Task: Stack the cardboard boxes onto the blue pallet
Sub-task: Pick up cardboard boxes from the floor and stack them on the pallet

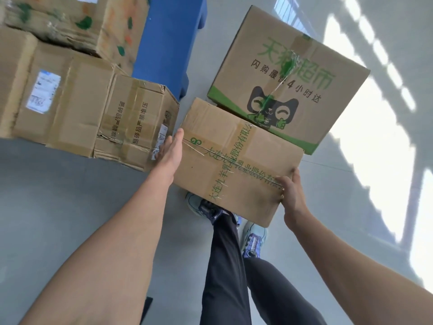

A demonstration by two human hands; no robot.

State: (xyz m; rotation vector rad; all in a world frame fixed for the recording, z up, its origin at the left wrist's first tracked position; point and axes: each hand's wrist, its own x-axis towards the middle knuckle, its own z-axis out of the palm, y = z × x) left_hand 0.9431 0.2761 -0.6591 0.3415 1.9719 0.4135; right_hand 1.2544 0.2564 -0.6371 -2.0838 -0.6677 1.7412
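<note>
Cardboard box (236, 160): a taped brown one with green lettering, carried in the air in front of the person, above their shoes (253, 240) and just short of the blue pallet (168, 43)
Left hand (171, 151): flat against the box's left side, fingers straight, pressing inward
Right hand (291, 193): clamped on the near right corner, thumb along the side and fingers curled over the top edge
Pallet in view: only a bare blue strip with its feet shows up the middle; the rest is hidden by the boxes on the left
Done so far: the labelled box (70, 102) and the box with green and orange prints (70, 22) behind it sit high beside that bare strip, so I take them to be on the pallet already, though I cannot see the deck under them
Left to do: the carried one is not yet set down, and the cat-printed box (288, 73) rests on the grey floor (70, 195) to the right of the pallet; roughly halfway, by my reckoning
Count of boxes: four I can tell apart, one in hand, one on the floor, two at the left; a slab of cardboard at the far left edge may be a fifth, I cannot tell
Count of pallets: one
Count of hands on the box: two
</note>
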